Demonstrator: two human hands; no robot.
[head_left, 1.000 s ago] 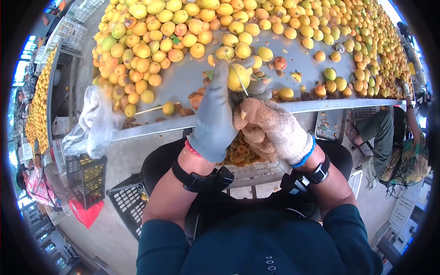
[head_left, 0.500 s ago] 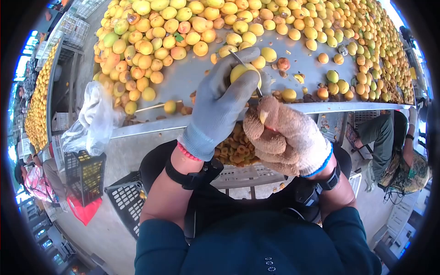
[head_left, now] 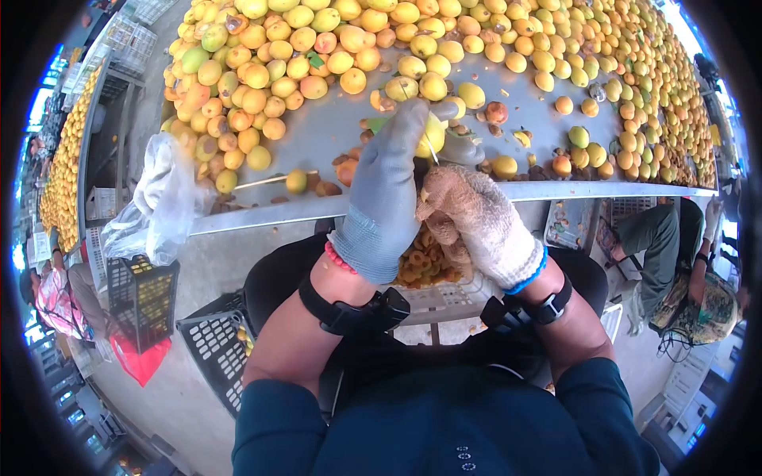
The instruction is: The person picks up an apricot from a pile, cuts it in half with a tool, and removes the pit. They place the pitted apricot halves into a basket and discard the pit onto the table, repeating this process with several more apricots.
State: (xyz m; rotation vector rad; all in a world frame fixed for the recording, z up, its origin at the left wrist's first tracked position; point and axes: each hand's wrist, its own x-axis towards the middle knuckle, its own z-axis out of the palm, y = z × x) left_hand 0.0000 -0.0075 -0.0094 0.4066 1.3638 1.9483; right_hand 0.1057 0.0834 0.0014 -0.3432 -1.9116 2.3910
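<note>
Gloved in grey, my left hand (head_left: 386,190) has its fingers round a yellow-green fruit (head_left: 431,136) above the near edge of the metal table (head_left: 333,127). A thin metal blade (head_left: 432,149) lies against the fruit's near side. My right hand (head_left: 476,214), in a brownish knitted glove, is closed just right of and below the fruit, at the blade's lower end; its grip covers any handle. Below both hands, a light crate (head_left: 436,298) contains cut fruit pieces (head_left: 421,263).
Yellow and orange fruits (head_left: 262,79) are heaped across the table. A plastic bag (head_left: 163,194) hangs over its left edge. Black crates (head_left: 143,297) stand at the left. Another person (head_left: 694,305) sits at the right, and one more is at the far left.
My left hand has turned more upright and moved slightly right, with the fruit in it. My right hand has shifted slightly and turned. The blade now crosses the fruit's near face.
</note>
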